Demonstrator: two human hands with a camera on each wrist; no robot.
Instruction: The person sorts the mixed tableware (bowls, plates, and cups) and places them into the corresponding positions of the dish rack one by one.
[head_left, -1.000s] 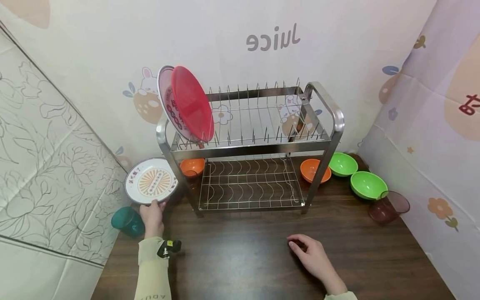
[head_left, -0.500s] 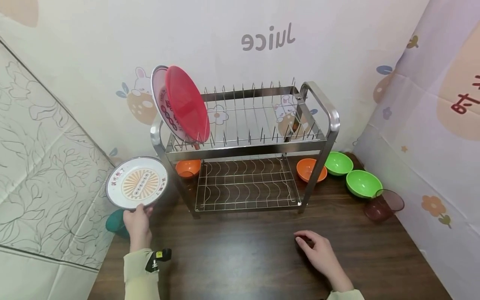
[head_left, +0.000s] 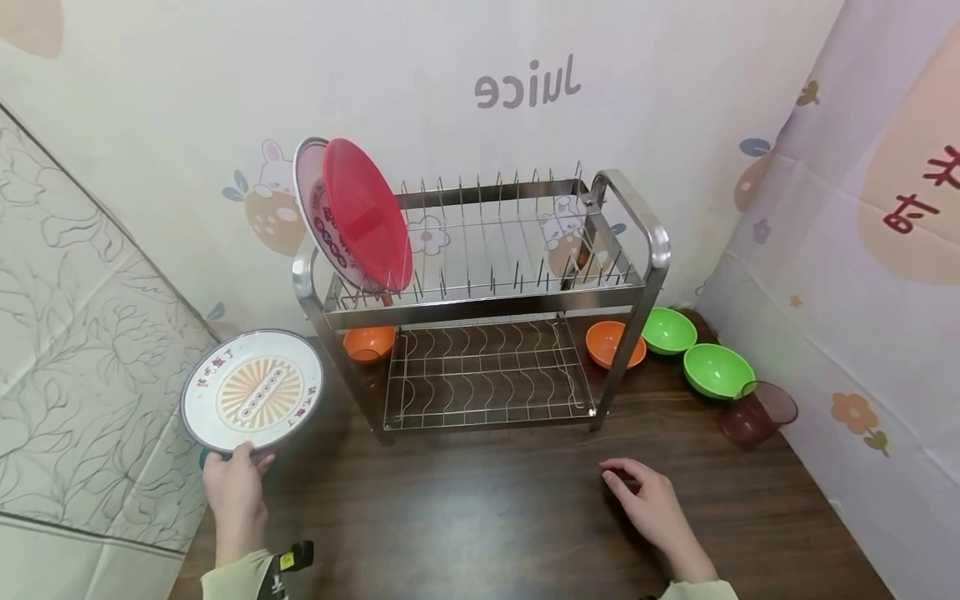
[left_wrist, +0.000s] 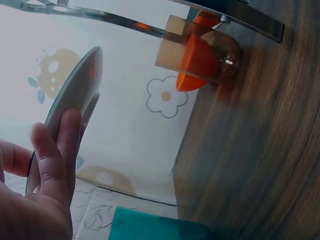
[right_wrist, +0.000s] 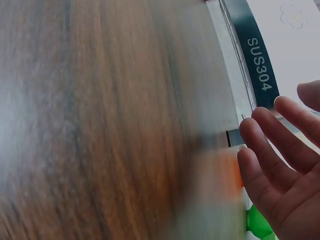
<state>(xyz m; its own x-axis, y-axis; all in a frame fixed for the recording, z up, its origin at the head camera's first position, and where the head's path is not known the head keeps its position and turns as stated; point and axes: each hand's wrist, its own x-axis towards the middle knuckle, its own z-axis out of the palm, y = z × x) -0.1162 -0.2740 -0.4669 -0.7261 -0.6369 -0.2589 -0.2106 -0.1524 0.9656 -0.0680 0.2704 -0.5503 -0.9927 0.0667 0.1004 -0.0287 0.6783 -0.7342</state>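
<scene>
Fingers of the left hand [head_left: 234,493] pinch the near rim of a white plate [head_left: 252,390] with an orange sunburst pattern, holding it tilted up off the desk [head_left: 480,517] at the far left, beside the patterned wall. Just under that plate a teal cup [left_wrist: 150,227] shows (clearly only in the left wrist view). To the right stands a two-tier steel dish rack [head_left: 480,304]; a pink-rimmed plate [head_left: 309,200] and a red plate [head_left: 365,215] lean upright in the left slots of its top tier, while its lower wire shelf lies bare. An orange bowl [head_left: 367,342] sits behind the rack's left leg, with a clear glass in front of it. Further right, the right hand [head_left: 651,508] rests on the dark wood with its fingers loosely spread, holding nothing. Beyond the rack's right leg come another orange bowl [head_left: 611,343], two green bowls [head_left: 693,350] and a brownish tumbler [head_left: 756,414] lying near the curtain.
</scene>
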